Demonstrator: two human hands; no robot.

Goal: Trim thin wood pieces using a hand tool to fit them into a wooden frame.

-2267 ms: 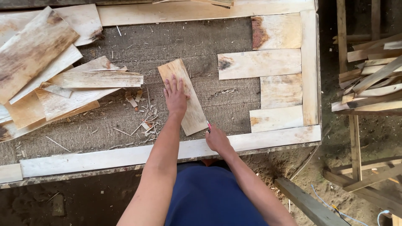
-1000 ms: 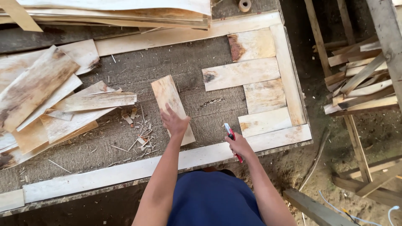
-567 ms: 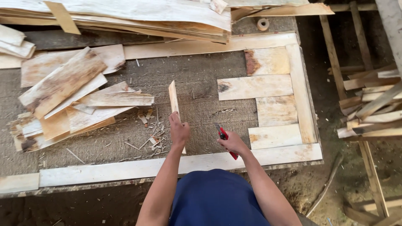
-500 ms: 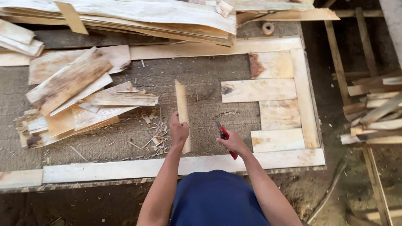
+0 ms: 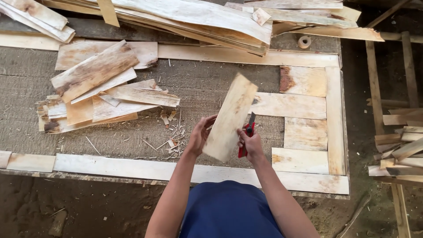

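Here, one pale veneer strip (image 5: 230, 118) lifted at frame centre, tilted, gripped along its lower left edge by left hand (image 5: 200, 134), lower right edge by right hand (image 5: 251, 142). Right fingers also closed around one red-handled knife (image 5: 246, 137). Beyond, at right: four veneer pieces (image 5: 304, 114) laid on table (image 5: 211, 86). Left of centre: one loose pile of offcuts (image 5: 94, 94).

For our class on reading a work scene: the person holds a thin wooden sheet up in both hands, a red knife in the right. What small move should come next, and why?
Probably bring the red knife against the long edge of the wooden sheet. The left hand grips the sheet's left edge, lifted and tilted above the table; the right hand holds knife and sheet together, blade up beside that edge.
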